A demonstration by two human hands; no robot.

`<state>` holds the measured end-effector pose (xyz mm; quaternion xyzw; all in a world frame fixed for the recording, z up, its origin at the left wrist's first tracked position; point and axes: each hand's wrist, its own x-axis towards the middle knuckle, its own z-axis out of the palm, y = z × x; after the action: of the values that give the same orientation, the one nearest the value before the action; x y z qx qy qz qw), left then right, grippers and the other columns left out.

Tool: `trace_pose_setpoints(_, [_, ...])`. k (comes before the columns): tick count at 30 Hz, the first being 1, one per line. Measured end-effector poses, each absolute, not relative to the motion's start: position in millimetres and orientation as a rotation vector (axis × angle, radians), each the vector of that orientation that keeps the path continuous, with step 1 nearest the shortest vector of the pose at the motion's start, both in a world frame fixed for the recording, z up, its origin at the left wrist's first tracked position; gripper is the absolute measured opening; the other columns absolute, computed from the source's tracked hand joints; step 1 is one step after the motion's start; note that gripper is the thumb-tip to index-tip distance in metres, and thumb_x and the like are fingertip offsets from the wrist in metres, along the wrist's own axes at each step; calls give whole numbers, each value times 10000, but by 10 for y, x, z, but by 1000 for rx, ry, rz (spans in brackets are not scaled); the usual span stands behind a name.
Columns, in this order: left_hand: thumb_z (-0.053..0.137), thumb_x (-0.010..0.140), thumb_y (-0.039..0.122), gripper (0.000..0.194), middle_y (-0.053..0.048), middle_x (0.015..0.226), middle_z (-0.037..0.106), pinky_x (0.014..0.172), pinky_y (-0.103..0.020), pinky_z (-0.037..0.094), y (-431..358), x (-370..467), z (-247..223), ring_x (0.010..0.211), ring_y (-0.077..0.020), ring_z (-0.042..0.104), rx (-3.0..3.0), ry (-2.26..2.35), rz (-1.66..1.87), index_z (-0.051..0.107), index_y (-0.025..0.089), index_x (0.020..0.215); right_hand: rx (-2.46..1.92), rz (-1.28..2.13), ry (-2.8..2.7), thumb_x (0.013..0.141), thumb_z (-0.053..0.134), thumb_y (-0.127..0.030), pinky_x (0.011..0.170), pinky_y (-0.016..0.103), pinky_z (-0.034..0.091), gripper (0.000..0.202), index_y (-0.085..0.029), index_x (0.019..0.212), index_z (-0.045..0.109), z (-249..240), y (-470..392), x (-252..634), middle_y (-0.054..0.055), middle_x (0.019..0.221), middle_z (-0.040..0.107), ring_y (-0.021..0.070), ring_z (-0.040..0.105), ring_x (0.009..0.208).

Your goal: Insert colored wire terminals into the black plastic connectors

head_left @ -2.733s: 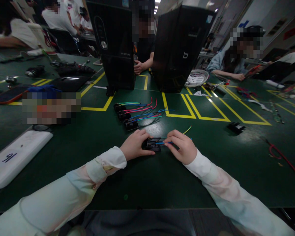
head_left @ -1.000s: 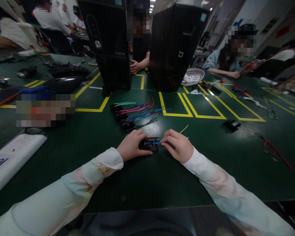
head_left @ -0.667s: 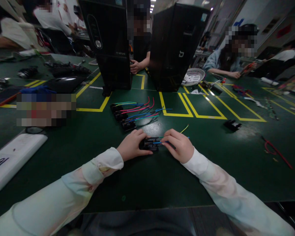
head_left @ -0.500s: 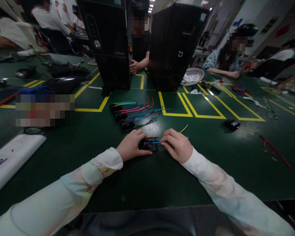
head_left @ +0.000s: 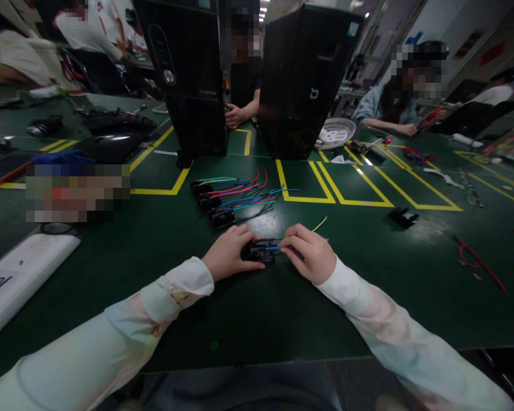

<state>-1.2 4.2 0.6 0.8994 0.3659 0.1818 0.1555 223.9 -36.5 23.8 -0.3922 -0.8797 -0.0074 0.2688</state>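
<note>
Wired blocks point(head_left: 209, 202) lie between the left hand point(head_left: 228, 251) and a black tower point(head_left: 195, 85)

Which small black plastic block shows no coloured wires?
The small black plastic block lying alone at right, beyond the right hand; the held block and grouped ones show coloured wires.

- Your table point(head_left: 257, 319) is green, with yellow lines point(head_left: 310, 200).
- Top middle: two tall black boxes point(head_left: 197, 123).
- Near center: black blocks point(head_left: 223, 217) with wires point(head_left: 240, 201).
- Left: a white case point(head_left: 34, 274).
</note>
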Motion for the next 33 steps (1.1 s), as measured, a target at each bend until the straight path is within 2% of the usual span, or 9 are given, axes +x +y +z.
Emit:
trace_pose_setpoints(25, [616, 664, 596, 559, -65, 962, 519, 768, -368, 426, 40, -9, 17, 882, -234, 480, 2553, 1033, 536, 567, 193, 1047, -1061, -71, -2374, 864, 451, -206, 679, 282, 430, 127, -172, 896, 569, 310, -385, 2256, 73, 901, 552, 159, 541, 803])
trace_pose_setpoints(30, [620, 670, 581, 545, -60, 976, 513, 784, -370, 427, 43, -17, 10, 905, -236, 481, 2530, 1022, 547, 563, 205, 1061, -991, 90, -2205, 840, 471, -185, 683, 295, 442, 98, -182, 888, 556, 470, -397, 2368, 63, 859, 522, 160, 527, 797])
trace_pose_setpoints(33, [637, 678, 538, 529, -55, 982, 511, 790, -372, 429, 39, -16, 6, 905, -231, 484, 2517, 1021, 565, 553, 217, 1090, -844, 283, -2323, 843, 477, -197, 658, 280, 427, 80, -182, 852, 555, 512, -422, 2378, 42, 780, 538, 142, 518, 736])
